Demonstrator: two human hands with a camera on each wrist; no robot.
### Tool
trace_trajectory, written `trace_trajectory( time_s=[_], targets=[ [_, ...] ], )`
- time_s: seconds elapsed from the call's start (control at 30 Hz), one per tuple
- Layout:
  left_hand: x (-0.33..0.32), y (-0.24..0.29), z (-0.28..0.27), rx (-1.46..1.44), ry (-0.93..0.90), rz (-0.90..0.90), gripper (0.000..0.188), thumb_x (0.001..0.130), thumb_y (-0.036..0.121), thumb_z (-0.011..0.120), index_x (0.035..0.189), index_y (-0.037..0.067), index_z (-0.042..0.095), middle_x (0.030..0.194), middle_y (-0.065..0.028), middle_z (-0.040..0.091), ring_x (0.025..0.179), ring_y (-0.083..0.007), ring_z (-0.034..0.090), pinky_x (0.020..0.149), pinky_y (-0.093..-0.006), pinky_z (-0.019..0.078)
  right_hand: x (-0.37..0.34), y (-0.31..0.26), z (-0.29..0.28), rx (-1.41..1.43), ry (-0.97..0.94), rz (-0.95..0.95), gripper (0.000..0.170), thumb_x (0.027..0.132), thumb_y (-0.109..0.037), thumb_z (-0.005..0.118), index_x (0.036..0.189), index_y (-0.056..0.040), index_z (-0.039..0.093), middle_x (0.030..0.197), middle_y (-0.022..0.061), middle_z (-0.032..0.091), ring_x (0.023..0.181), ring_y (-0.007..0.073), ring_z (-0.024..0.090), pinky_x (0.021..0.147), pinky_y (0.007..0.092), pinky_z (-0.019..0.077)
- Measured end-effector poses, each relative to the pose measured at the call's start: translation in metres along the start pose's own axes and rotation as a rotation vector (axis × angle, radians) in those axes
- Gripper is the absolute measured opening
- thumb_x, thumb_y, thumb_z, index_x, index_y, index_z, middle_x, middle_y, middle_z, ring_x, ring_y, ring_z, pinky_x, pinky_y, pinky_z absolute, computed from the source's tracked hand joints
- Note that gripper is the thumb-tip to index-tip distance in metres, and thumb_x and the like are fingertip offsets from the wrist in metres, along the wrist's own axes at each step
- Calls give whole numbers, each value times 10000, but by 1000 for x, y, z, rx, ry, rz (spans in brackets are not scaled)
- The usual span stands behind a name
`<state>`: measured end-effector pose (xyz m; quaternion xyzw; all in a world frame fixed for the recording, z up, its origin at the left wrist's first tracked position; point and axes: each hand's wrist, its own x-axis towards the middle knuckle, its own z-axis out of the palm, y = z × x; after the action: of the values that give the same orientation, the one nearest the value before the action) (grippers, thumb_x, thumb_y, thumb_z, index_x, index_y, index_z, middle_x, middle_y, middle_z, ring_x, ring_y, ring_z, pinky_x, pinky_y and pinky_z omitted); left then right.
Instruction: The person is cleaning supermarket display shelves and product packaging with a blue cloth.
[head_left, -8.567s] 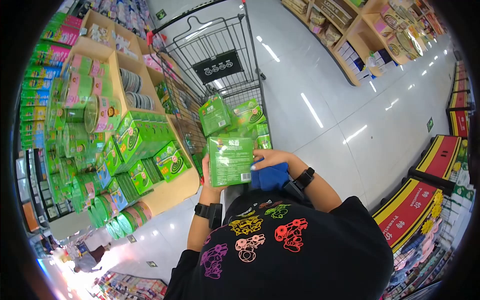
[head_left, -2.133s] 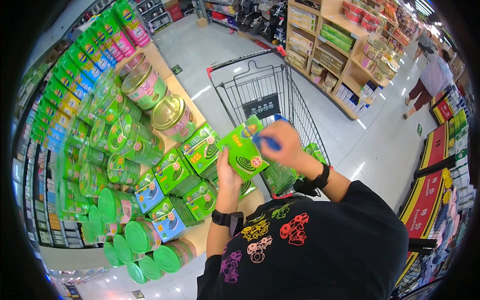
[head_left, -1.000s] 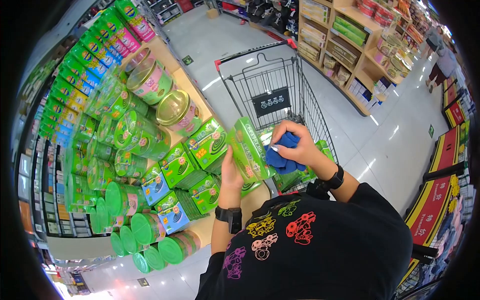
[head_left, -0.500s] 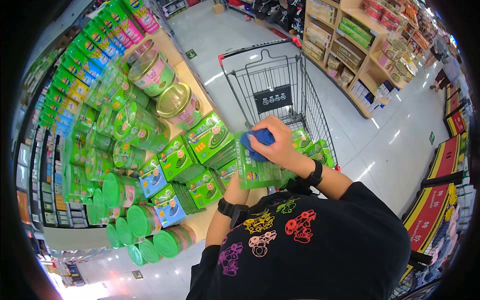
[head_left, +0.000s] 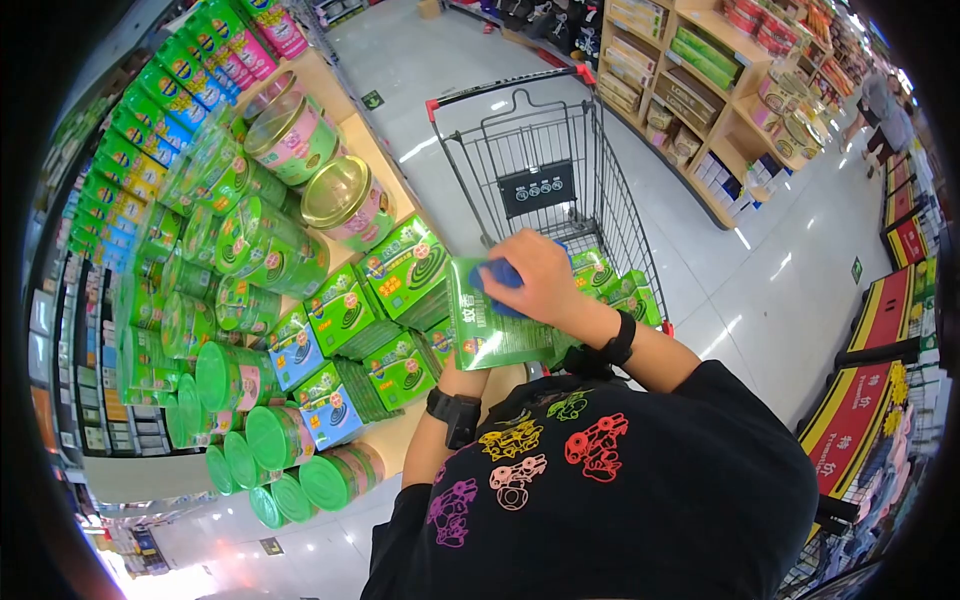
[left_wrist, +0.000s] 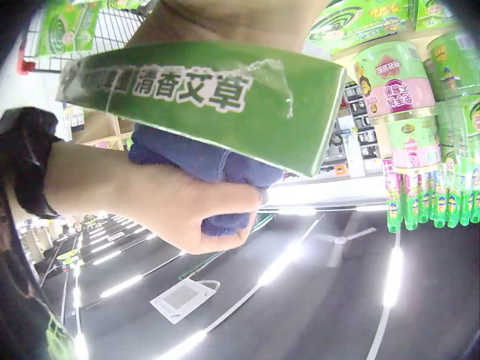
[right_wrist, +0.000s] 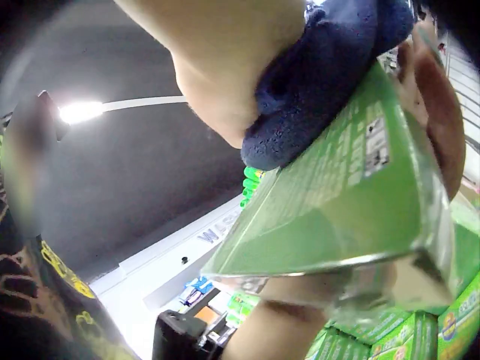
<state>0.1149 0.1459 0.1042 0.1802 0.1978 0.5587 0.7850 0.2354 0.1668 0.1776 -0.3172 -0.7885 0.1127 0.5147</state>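
Observation:
My left hand (right_wrist: pixel 439 112) holds a green box of mosquito coils (head_left: pixel 490 345) from below, its fingers wrapped round the far edge in the right wrist view. The box is in clear plastic film, its printed back facing up. My right hand (head_left: pixel 542 278) grips a bunched blue cloth (head_left: pixel 496 284) and presses it on that face. In the left wrist view the cloth (left_wrist: pixel 232 161) bulges between curled fingers and thumb, behind the box's lettered side. Most of my left hand is hidden under the box in the head view.
A wooden display shelf (head_left: pixel 400 225) on the left bears stacked mosquito-coil boxes (head_left: pixel 345 312), round tubs (head_left: pixel 347 203) and spray cans (head_left: pixel 240 45). The shopping cart (head_left: pixel 540 160) ahead holds more green boxes (head_left: pixel 630 295). Promotion signs (head_left: pixel 850 415) line the right side; people walk far off.
The box has turned from its coil-printed front, past a narrow side, to its back. My right hand with the cloth has moved leftward onto the back face. The view has shifted slightly.

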Motion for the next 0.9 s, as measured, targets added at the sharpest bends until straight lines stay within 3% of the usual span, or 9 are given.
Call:
trace_trajectory(
  time_s=[0.1,0.2,0.3,0.43,0.53,0.73,0.87,0.9],
  targets=[
    [-1,4,0,-17,-12,17,501,964,325,326,1373,43,266,1185,-113,515,1061,-210,530,900,-322,456,-1,13,7,-124,58,15,183,664,-154,698,761,-64,571,722,85,569,652,261,551,580,350,459],
    [-2,7,1,-37,-18,44,502,964,321,327,1378,44,259,1185,-113,516,1068,-209,526,905,-321,452,-8,20,7,-128,-5,61,195,701,-206,670,766,-80,536,700,88,536,667,269,540,572,379,438],
    [-4,11,2,-54,-29,71,504,965,317,327,1383,46,253,1185,-113,516,1075,-208,522,911,-319,447,-20,15,3,-181,-161,129,211,696,-235,667,751,-90,524,681,88,529,657,272,544,566,386,436],
    [-5,14,2,-70,-32,84,506,965,311,328,1389,49,244,1184,-113,517,1085,-206,516,919,-317,442,-26,7,-5,48,-324,41,211,650,-184,703,710,-94,522,667,76,531,613,281,537,551,362,430],
    [-8,11,1,-72,-32,79,508,965,307,328,1394,50,237,1184,-113,518,1092,-205,511,925,-315,438,-25,-1,-5,72,-266,-52,194,647,-157,702,713,-90,532,658,71,526,608,270,538,549,356,431],
    [-13,-2,-7,-78,-3,27,514,957,324,329,1388,57,245,1187,-112,518,1099,-208,506,928,-320,429,-17,24,0,-137,97,-6,186,667,-164,682,782,-84,561,694,81,549,638,265,551,557,361,452],
    [-8,0,-7,-76,11,4,521,946,352,330,1374,63,266,1190,-110,518,1098,-215,504,925,-329,423,-25,46,-9,-94,148,308,167,693,-162,658,790,-60,568,753,102,583,690,294,581,608,361,470],
    [-5,-2,-8,-81,15,-2,523,943,359,330,1371,64,271,1191,-110,518,1098,-217,503,924,-331,421,-28,50,-17,-59,76,485,183,709,-177,653,822,-51,583,789,109,604,728,298,599,644,351,480]
  ],
)
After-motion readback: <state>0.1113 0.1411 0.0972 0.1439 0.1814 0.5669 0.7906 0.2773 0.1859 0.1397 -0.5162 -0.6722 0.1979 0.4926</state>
